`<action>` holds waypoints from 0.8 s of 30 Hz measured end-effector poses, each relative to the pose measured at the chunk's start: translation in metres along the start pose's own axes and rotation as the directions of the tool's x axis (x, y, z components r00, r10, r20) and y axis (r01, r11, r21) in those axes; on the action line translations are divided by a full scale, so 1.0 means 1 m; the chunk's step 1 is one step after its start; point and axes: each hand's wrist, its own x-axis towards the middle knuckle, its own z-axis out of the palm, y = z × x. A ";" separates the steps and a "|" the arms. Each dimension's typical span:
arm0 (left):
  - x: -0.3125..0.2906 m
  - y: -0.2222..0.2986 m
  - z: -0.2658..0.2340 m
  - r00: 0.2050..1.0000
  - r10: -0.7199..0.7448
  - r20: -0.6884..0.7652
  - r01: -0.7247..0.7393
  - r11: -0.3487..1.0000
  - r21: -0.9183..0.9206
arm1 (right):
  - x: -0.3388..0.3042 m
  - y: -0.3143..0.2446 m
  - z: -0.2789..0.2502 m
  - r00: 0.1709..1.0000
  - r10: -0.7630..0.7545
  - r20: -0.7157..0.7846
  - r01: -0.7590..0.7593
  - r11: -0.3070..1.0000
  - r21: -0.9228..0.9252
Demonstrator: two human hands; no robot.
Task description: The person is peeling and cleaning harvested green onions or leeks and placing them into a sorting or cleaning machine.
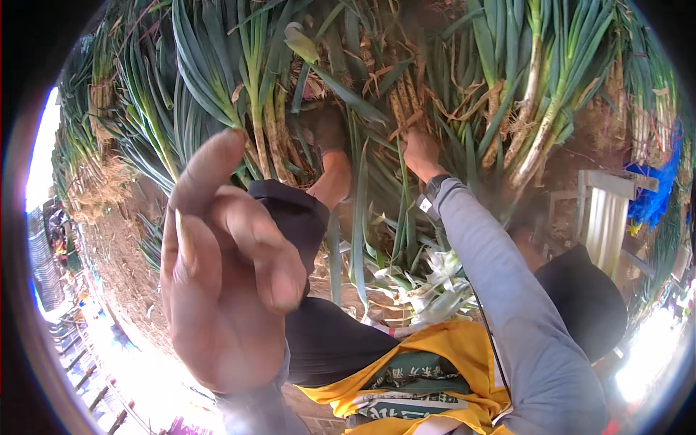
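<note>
My left hand [225, 290] is raised close in front of me, its fingers apart and partly bent, with nothing between them. Farther away, my right hand [422, 154] is closed at the lower ends of several green onions [403, 101] with brown, dry outer skins; its fingertips are partly hidden. Long green leaves [403, 196] hang just below that hand. A bundle of green onions with pale stems [272, 123] lies beyond my left hand. Stripped white and pale green leaves [431, 283] are heaped between my knees.
More green onions [536, 94] with roots stand at the right, and others [109, 109] at the far left. My foot [333, 174] is between the bundles. A pale stool-like frame [607, 210] stands at the right beside a blue sheet [656, 188]. A yellow apron [464, 344] covers my lap.
</note>
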 end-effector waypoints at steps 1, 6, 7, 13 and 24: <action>0.003 -0.003 -0.002 0.997 0.006 0.075 -0.006 1.000 -0.005 | 0.002 0.000 0.000 1.000 0.018 0.003 -0.018 1.000 -0.006; 0.006 -0.008 -0.003 0.982 -0.033 0.187 0.018 0.997 0.078 | 0.009 0.011 -0.056 0.983 0.017 0.183 -0.033 0.996 0.083; 0.006 -0.008 0.000 0.985 -0.034 0.167 0.020 0.996 0.085 | 0.012 0.016 -0.075 0.975 0.032 0.221 -0.056 0.993 0.103; 0.002 -0.004 0.018 0.992 -0.003 0.128 -0.018 0.987 0.160 | -0.045 0.042 -0.143 0.944 -0.066 0.322 -0.038 0.951 0.307; 0.027 -0.033 0.038 0.982 0.078 0.174 -0.085 0.996 0.030 | -0.179 0.012 -0.232 0.944 -0.237 0.229 0.055 0.798 0.600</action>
